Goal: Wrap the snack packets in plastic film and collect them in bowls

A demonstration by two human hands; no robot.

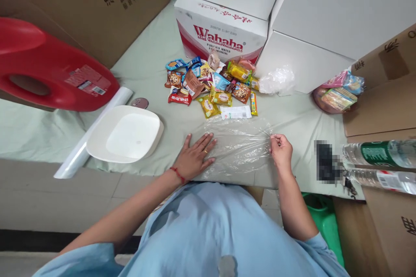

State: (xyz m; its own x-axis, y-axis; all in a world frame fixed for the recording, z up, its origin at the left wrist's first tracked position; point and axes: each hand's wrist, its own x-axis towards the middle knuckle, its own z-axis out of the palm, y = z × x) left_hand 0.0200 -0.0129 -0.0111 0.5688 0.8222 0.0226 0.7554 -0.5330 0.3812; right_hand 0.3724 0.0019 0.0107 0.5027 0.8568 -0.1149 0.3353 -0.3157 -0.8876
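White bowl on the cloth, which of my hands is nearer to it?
Left. Your left hand lies spread on the clear plastic, just right of the white bowl; your right hand pinches the plastic's right side, farther from the bowl.

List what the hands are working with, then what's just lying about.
In use:
clear plastic, touched by the left hand, pinched by the right hand
perhaps the snacks just beyond

Apparently lying about:
white basin
roll
red jug
Wahaha box
bottles
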